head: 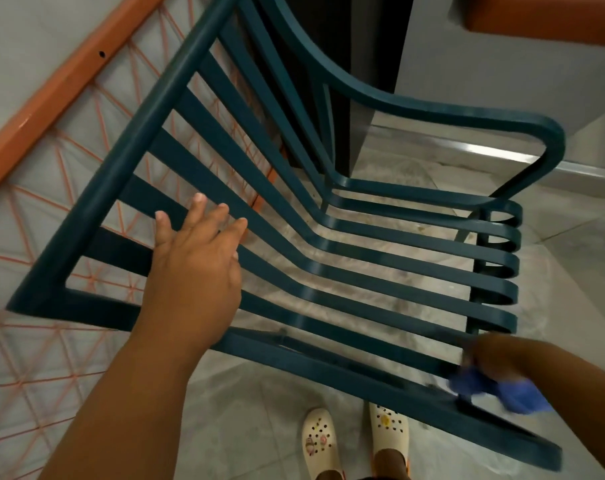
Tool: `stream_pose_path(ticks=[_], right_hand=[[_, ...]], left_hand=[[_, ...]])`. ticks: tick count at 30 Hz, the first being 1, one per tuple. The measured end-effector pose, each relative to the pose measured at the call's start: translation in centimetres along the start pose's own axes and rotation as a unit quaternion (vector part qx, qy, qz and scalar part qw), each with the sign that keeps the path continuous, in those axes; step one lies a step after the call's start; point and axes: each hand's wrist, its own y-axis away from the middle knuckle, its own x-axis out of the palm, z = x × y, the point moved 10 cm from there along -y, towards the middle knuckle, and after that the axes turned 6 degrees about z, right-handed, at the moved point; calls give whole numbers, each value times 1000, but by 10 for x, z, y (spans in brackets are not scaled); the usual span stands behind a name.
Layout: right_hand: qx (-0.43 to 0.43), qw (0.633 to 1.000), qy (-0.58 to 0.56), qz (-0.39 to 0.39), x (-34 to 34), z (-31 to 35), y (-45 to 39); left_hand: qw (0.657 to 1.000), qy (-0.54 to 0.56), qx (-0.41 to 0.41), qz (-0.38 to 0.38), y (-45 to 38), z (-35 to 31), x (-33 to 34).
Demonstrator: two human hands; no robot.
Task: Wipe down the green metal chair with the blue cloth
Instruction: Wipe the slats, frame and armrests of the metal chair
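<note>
At the bottom of the frame stand two feet in cream clogs (354, 441) on a grey tiled floor (245, 427). Just above them, at lower right, the right hand (498, 358) is blurred; its fingers are curled round a bunched blue cloth (501, 388), which it presses against the near rail of the chair (363, 278) close to the front edge of the seat. The chair, dark green metal with long slats, fills the middle of the frame, its slatted back slanting to the upper left and its seat slats ending in curled loops at the right. The left hand (197, 268) comes up from the lower left and lies flat on the back slats, fingers straight and spread apart, gripping nothing. The far armrest (432, 109) curves across the upper right. Behind the back, at upper left, is an orange bar (62, 84) over a thin orange mesh. A dark post (359, 64) rises at top centre.
</note>
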Motion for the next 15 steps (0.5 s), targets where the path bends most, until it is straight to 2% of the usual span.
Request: stream_pose_path(ticks=[3,6,8,10,12,15], right_hand=[[-87,993,17,-81,-41,71,19],[-201,973,-64,-94,-64,160,43],[-242,954,-139,-111,-72,203,52],[-285,921,-226,-142,-80,243,70],[-346,868,-315,-167,-83,278,89],[-426,797,-356,-239,-85,318,123]], left_hand=[[999,40,8,-7,3,5,-10],[995,91,12,-42,10,9,-33],[993,93,17,-67,15,12,-50],[992,93,19,-82,19,18,-65],[991,100,20,-91,21,27,-78],[988,117,21,-97,24,40,-94]])
